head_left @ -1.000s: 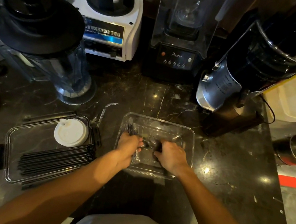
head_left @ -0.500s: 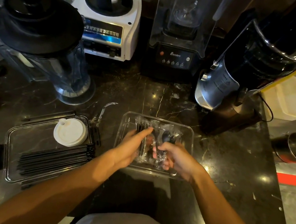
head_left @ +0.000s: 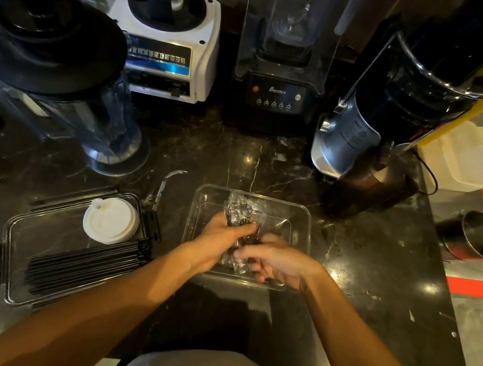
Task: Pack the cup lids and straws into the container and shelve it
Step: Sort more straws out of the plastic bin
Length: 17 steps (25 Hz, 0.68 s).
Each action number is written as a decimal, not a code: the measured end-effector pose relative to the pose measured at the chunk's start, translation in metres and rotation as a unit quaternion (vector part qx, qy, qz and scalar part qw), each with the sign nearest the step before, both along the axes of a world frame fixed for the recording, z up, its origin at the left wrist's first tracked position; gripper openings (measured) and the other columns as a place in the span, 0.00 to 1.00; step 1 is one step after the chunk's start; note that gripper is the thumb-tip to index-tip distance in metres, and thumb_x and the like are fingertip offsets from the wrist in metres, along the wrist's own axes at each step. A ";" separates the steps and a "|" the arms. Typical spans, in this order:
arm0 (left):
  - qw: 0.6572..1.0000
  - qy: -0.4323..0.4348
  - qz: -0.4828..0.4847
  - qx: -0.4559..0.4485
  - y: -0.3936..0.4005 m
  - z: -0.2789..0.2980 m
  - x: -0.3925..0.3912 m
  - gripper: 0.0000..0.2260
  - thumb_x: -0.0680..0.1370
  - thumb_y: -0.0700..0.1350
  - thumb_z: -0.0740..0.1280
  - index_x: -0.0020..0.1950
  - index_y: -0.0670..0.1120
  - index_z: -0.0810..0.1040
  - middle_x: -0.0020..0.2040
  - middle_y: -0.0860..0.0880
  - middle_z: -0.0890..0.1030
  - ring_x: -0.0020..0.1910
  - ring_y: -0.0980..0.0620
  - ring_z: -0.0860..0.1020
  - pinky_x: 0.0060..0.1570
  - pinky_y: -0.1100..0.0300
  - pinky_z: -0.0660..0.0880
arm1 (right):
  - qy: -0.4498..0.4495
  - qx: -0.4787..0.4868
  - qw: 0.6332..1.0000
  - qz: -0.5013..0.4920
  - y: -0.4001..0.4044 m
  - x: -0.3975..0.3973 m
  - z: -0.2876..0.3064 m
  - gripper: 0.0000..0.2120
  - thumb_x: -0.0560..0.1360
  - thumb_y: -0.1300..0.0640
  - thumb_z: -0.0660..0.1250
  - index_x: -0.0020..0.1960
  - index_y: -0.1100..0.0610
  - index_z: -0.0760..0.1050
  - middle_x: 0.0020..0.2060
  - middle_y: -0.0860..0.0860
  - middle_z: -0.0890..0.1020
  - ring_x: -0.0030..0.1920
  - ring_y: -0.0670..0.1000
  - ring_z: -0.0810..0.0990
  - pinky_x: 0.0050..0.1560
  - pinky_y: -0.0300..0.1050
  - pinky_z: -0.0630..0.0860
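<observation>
Both hands work over the clear container [head_left: 303, 221] at the middle of the dark marble counter [head_left: 376, 283]. The left hand [head_left: 219, 236] has its fingers curled round a crinkled clear-wrapped bundle [head_left: 239, 211] with dark items inside, and the bundle's far end sticks up past the grip above the container's floor. The right hand [head_left: 278, 261] meets it from the near right, fingers curled onto the bundle's near end, so each grip is closed on the same wrapping. What exactly the wrapping holds is too blurred to tell.

Well to the left lies a second clear tray [head_left: 22, 243] with black clips at its ends. In it sits a white cup lid [head_left: 111, 219] toward the far right corner, and just beside the lid a row of black straws [head_left: 84, 268] lies across the near half, their tips reaching over the tray's right rim.

Beyond the container stand a blender jug [head_left: 67, 98], a white blender base [head_left: 167, 44] and a black blender [head_left: 276, 93].
</observation>
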<state>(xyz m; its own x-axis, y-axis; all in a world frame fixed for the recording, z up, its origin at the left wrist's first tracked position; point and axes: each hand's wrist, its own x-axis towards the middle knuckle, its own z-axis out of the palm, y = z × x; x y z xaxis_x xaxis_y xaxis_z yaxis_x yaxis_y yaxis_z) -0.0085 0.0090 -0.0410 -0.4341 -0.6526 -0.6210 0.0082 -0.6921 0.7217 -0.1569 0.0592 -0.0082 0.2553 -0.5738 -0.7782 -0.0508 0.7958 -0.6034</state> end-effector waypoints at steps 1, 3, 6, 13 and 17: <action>1.000 -0.003 0.009 -0.006 0.000 0.003 0.000 0.08 0.78 0.38 0.72 0.57 0.44 0.79 0.53 0.46 0.86 0.59 0.46 0.83 0.53 0.59 0.77 | -0.014 0.000 1.000 -0.027 0.001 -0.002 -0.003 0.13 0.77 0.65 0.73 0.60 0.62 0.76 0.36 0.51 0.80 0.35 0.46 0.79 0.35 0.40 0.79; 1.000 -0.001 0.026 -0.012 -0.002 0.006 0.002 0.06 0.80 0.37 0.70 0.50 0.47 0.77 0.47 0.49 0.84 0.54 0.52 0.81 0.48 0.64 0.74 | -0.050 -0.009 0.994 -0.092 0.005 -0.009 -0.012 0.09 0.79 0.68 0.70 0.59 0.66 0.77 0.42 0.56 0.83 0.41 0.51 0.84 0.43 0.46 0.84; 1.000 0.019 0.009 -0.003 -0.005 0.002 0.005 0.05 0.79 0.41 0.71 0.53 0.40 0.82 0.52 0.43 0.86 0.58 0.50 0.82 0.65 0.52 0.74 | -0.007 -0.045 0.994 -0.100 0.011 -0.012 -0.015 0.08 0.81 0.65 0.69 0.59 0.66 0.80 0.41 0.55 0.85 0.38 0.51 0.84 0.42 0.47 0.86; 0.996 0.072 -0.021 0.047 -0.004 -0.007 0.006 0.33 0.77 0.68 0.65 0.70 0.44 0.77 0.64 0.44 0.84 0.66 0.46 0.80 0.70 0.44 0.71 | 0.131 -0.092 0.980 -0.121 0.010 -0.001 -0.017 0.07 0.81 0.57 0.70 0.56 0.59 0.81 0.49 0.56 0.85 0.30 0.47 0.80 0.31 0.42 0.80; 0.997 0.062 -0.018 0.032 -0.002 -0.011 0.005 0.31 0.74 0.61 0.75 0.69 0.42 0.76 0.60 0.44 0.85 0.61 0.49 0.83 0.70 0.45 0.72 | 0.144 -0.093 0.980 -0.099 0.010 0.000 -0.021 0.10 0.81 0.53 0.71 0.56 0.59 0.83 0.49 0.56 0.85 0.32 0.46 0.80 0.33 0.43 0.80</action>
<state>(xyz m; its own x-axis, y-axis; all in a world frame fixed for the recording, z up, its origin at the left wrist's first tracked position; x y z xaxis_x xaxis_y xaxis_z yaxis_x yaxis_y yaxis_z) -0.0038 0.0065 -0.0516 -0.5321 -0.5963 -0.6011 0.0691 -0.7382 0.6711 -0.1567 0.0697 -0.0296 -0.0913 -0.7283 -0.6791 -0.0962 0.6852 -0.7220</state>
